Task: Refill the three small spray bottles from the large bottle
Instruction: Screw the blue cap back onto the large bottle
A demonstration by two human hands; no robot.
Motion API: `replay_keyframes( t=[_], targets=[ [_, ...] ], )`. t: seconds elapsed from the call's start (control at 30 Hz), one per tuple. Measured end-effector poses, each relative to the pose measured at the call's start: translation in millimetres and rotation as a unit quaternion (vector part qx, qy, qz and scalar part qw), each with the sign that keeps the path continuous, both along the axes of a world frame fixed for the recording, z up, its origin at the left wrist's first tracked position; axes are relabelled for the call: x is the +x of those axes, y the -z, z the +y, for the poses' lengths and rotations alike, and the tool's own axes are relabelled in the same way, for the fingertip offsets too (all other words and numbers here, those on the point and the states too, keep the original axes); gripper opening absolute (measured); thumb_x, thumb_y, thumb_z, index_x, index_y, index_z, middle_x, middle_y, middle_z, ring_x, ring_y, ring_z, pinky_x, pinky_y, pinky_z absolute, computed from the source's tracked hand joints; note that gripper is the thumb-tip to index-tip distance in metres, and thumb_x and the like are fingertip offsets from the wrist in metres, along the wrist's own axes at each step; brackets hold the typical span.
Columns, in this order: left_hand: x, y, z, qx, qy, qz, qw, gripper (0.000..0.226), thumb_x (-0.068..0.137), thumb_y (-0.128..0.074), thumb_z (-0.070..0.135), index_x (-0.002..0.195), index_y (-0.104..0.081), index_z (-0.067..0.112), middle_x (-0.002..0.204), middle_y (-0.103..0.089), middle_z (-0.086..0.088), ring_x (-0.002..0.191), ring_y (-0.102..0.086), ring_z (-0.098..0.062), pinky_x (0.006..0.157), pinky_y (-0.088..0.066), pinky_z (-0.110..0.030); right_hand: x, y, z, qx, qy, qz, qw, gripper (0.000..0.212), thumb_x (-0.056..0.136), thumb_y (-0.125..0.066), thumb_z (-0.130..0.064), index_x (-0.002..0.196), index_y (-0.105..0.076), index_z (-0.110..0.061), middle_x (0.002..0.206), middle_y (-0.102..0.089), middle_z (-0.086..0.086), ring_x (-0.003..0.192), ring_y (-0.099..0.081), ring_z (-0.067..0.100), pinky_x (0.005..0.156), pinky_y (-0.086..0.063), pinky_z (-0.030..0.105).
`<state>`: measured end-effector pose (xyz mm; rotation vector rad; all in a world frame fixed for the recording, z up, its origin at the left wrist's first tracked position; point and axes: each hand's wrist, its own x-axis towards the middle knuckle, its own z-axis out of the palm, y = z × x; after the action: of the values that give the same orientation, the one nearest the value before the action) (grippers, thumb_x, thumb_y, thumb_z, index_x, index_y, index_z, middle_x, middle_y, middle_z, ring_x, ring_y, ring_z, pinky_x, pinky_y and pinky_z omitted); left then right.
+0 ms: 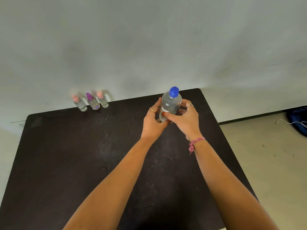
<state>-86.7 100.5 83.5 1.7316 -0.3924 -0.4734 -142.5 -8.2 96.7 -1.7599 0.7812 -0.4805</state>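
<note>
A large clear bottle (172, 103) with a blue cap stands at the far right of the dark table (83, 155). My left hand (153, 120) grips its lower left side. My right hand (186, 118) curls round its right side, thumb across the front. Three small spray bottles stand in a row at the table's far left edge against the wall: one with a pink cap (79, 103), one with a purple cap (93, 102), and another with a pink cap (102, 101). All caps are on.
A pale wall rises right behind the table. Beige floor lies to the right, with a dark blue bag (298, 120) and a white cable (292, 122) near the wall.
</note>
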Motion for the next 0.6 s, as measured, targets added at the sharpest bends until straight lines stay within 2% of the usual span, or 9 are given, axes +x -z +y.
replay_keyframes(
  t=[0.1, 0.2, 0.27, 0.37, 0.5, 0.6],
  targets=[
    [18.2, 7.6, 0.2, 0.044, 0.012, -0.003, 0.999, 0.066, 0.087, -0.071, 0.016, 0.145, -0.042, 0.027, 0.143, -0.050, 0.008, 0.122, -0.048, -0.003, 0.101, -0.044, -0.025, 14.3, 20.6, -20.6, 0.003, 0.000, 0.019, 1.000, 0.071, 0.067, -0.087, -0.029, 0.127, -0.051, -0.022, 0.121, -0.061, -0.004, 0.103, -0.061, 0.012, 0.079, -0.045, 0.009],
    [38.6, 10.9, 6.9, 0.065, -0.038, -0.001, 0.997, 0.045, 0.090, -0.067, 0.017, 0.133, -0.055, 0.024, 0.127, -0.061, 0.010, 0.109, -0.056, -0.001, 0.095, -0.045, -0.019, 27.4, 38.0, -41.1, 0.023, 0.008, 0.033, 0.999, 0.071, 0.067, -0.087, -0.024, 0.127, -0.051, -0.019, 0.119, -0.061, -0.004, 0.101, -0.061, 0.010, 0.078, -0.043, 0.008],
    [51.4, 15.5, 15.3, 0.076, -0.060, 0.006, 0.995, 0.030, 0.092, -0.065, 0.019, 0.122, -0.063, 0.023, 0.114, -0.066, 0.011, 0.099, -0.062, -0.001, 0.093, -0.050, -0.021, 36.6, 48.1, -54.2, 0.037, 0.012, 0.037, 0.999, 0.069, 0.066, -0.088, -0.021, 0.126, -0.053, -0.018, 0.117, -0.062, -0.004, 0.101, -0.062, 0.010, 0.082, -0.046, 0.011],
    [64.2, 24.6, 30.1, 0.100, -0.074, 0.013, 0.992, 0.021, 0.094, -0.062, 0.023, 0.114, -0.067, 0.024, 0.106, -0.068, 0.008, 0.097, -0.064, -0.004, 0.086, -0.053, -0.020, 50.0, 62.4, -68.8, 0.057, 0.022, 0.042, 0.997, 0.065, 0.067, -0.087, -0.016, 0.124, -0.055, -0.018, 0.114, -0.063, -0.004, 0.101, -0.063, 0.011, 0.087, -0.045, 0.017],
    [72.9, 35.9, 43.1, 0.130, -0.099, 0.033, 0.986, 0.020, 0.096, -0.059, 0.023, 0.115, -0.067, 0.022, 0.106, -0.067, 0.007, 0.091, -0.062, -0.004, 0.085, -0.053, -0.022, 70.1, 78.5, -82.3, 0.064, 0.040, 0.051, 0.996, 0.067, 0.067, -0.086, -0.015, 0.127, -0.056, -0.018, 0.116, -0.063, -0.004, 0.104, -0.062, 0.013, 0.096, -0.046, 0.026],
    [74.2, 44.0, 47.1, 0.138, -0.111, 0.048, 0.983, 0.020, 0.096, -0.059, 0.021, 0.114, -0.067, 0.021, 0.109, -0.068, 0.003, 0.094, -0.062, -0.007, 0.089, -0.054, -0.027, 83.1, 86.8, -85.8, 0.062, 0.039, 0.054, 0.996, 0.065, 0.069, -0.085, -0.013, 0.126, -0.055, -0.018, 0.112, -0.060, -0.007, 0.101, -0.060, 0.010, 0.098, -0.046, 0.028]
  ],
)
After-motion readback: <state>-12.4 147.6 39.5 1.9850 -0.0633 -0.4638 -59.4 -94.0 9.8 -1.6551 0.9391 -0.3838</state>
